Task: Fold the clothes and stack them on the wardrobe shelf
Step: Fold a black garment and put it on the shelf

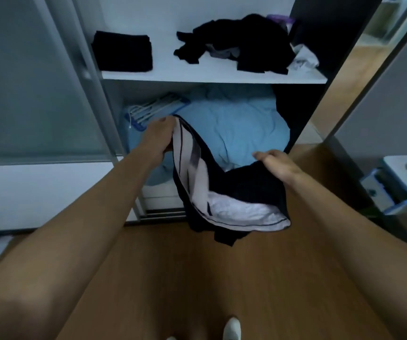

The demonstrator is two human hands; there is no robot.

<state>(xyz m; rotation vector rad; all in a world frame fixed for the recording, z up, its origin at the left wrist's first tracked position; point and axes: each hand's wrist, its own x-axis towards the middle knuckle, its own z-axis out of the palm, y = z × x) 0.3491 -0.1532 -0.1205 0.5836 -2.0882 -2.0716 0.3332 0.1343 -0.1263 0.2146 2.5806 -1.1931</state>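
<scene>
A dark garment with white panels (224, 192) hangs between my two hands in front of the open wardrobe. My left hand (159, 137) grips its upper left edge. My right hand (277, 165) holds the dark fabric at the right, fingers over the top. On the white wardrobe shelf (210, 74) above lies a folded black garment (122, 51) at the left. An unfolded heap of black clothes (241, 42) sits at the shelf's right.
Below the shelf a light blue duvet (237, 128) fills the compartment, with white hangers (155, 107) at its left. A frosted sliding door (30, 89) stands at the left. White cloth (304, 57) lies at the shelf's right end. Wooden floor (197, 278) below; a storage box (394, 185) at the right.
</scene>
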